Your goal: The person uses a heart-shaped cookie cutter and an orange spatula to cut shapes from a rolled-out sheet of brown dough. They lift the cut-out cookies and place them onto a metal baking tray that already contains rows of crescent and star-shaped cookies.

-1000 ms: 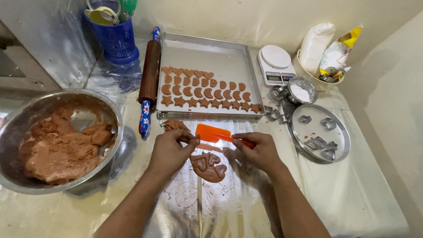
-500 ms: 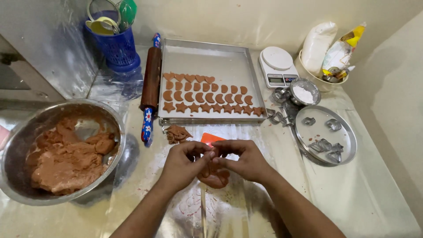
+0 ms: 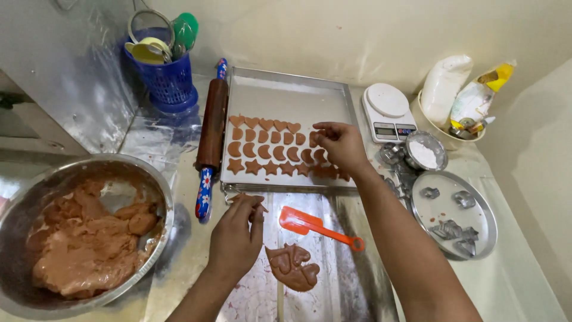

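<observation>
The right hand (image 3: 341, 145) is reaching over the baking tray (image 3: 292, 95), fingertips pinching a dough cutout (image 3: 314, 138) among 3 rows. The left hand (image 3: 237, 235) is curling loosely around a dough scrap just below the tray. An orange spatula (image 3: 316, 226) and rolled dough (image 3: 292, 266) are lying nearby.

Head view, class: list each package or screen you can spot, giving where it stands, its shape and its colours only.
White bag: upright in the bowl at far right; plump, plain white.
Printed pouch: beside the white bag in that bowl; crumpled, white with yellow top.
Scale screen: front of the white scale, right of the tray; small grey rectangle.
</observation>
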